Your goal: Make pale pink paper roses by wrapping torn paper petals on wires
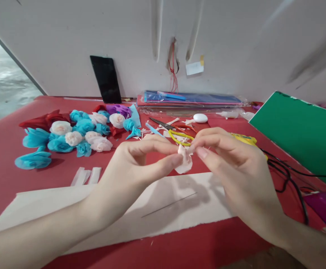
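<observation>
Between my two hands, above the red tabletop, is a small pale pink paper petal piece (184, 161). The thumb and forefinger of my left hand (148, 158) pinch its left edge. My right hand (230, 164) pinches its upper right part between thumb and fingers. Below them a pale paper strip (118, 224) lies across the table, with a thin wire (168, 204) resting on it. Just behind my fingers are scissors (177, 136) with yellow and red handles, among pale paper scraps.
Blue, white and pink paper flowers (83, 127) cluster at the left. A dark phone (106, 79) leans against the wall. Wrapped paper packs (191, 99) lie at the back, near a white oval object (200, 118). A green board (300, 130) and black cable (294, 183) are at the right.
</observation>
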The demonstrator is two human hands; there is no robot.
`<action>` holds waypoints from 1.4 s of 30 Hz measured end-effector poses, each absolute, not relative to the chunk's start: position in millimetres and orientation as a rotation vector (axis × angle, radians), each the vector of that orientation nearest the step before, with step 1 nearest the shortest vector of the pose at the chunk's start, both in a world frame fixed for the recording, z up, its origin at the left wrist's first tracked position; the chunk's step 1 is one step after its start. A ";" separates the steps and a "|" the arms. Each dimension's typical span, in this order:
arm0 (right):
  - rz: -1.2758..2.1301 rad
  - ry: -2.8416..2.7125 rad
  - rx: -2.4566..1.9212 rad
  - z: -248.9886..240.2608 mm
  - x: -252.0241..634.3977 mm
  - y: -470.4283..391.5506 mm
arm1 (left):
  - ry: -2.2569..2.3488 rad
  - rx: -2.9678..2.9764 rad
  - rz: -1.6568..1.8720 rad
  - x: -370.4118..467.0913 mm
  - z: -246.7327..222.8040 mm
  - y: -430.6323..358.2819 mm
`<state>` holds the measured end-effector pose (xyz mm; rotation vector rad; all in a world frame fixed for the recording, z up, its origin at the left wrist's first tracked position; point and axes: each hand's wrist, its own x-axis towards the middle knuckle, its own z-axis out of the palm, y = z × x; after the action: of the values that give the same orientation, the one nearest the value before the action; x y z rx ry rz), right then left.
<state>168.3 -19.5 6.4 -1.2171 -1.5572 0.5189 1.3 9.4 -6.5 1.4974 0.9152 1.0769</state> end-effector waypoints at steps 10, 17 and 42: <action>0.723 -1.545 -1.210 12.5 167.0 -23.1 | 0.776 1.425 1.039 -0.2 -9.0 11.5; 0.787 -1.542 -1.204 15.6 167.9 -22.6 | 0.826 1.466 1.087 -5.1 -7.7 8.1; -0.241 -1.697 -2.441 -23.8 328.9 14.8 | 0.913 1.223 0.855 4.3 -29.1 19.1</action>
<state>328.9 14.8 -23.8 -2.4409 -1.6967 -0.2409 4.3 19.1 -29.1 1.2233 0.9125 0.8554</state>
